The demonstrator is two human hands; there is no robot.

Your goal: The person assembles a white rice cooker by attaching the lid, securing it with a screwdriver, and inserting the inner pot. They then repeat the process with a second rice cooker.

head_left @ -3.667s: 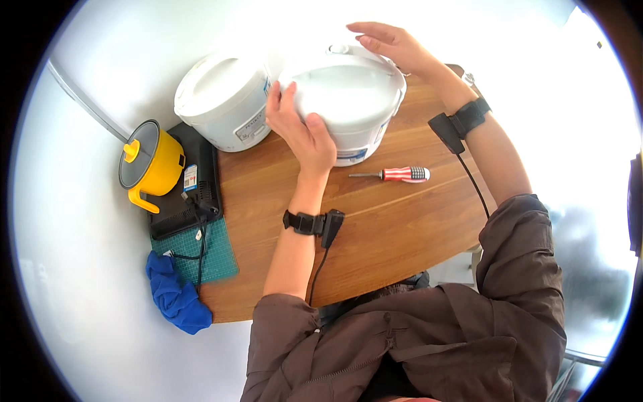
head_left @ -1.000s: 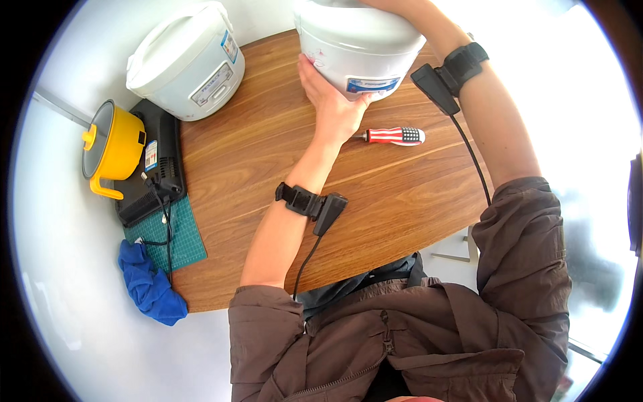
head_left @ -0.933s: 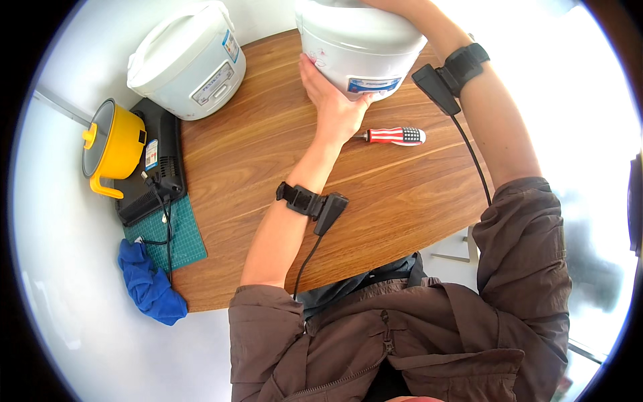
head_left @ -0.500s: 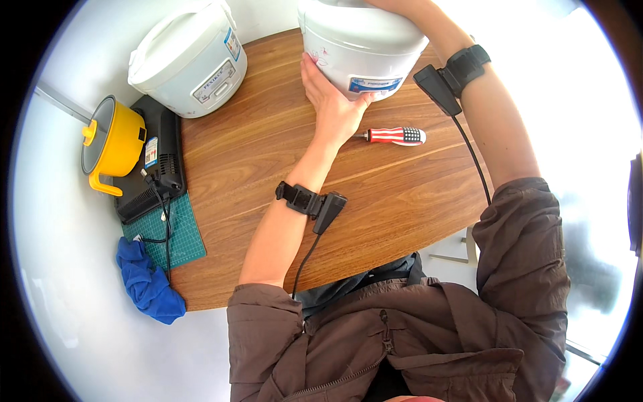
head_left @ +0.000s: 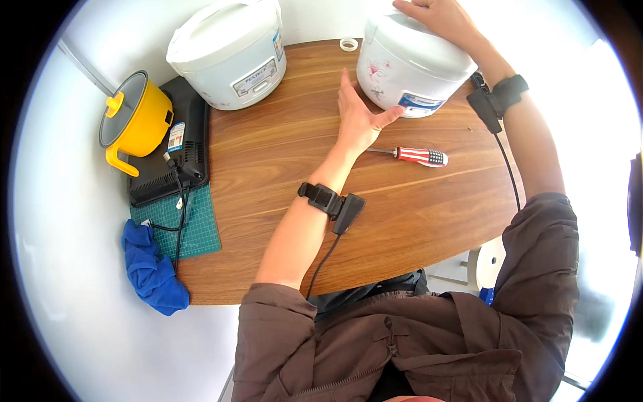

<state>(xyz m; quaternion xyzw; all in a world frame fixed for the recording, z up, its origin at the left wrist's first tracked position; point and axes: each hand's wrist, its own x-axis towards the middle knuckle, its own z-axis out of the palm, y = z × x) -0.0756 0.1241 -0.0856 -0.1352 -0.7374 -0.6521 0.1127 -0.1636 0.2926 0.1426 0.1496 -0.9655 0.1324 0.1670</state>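
A white rice cooker with pink flowers and a blue label stands at the far right of the wooden table. Over its lid lies my right hand, gripping the top; some of its fingers are cut off by the upper edge. My left hand is at the cooker's near left side, fingers spread and mostly off the wall, thumb by the label. Just below that hand lies a screwdriver with a red, white and blue striped handle.
A second white rice cooker stands at the back left. Beside it a yellow pot sits on a black appliance. A green cutting mat and blue cloth lie at the left edge. A white ring is at the back.
The whole view has shifted. The held rice cooker now sits a little farther right of the second one. My left hand has loosened from its side, and a white ring has come into sight.
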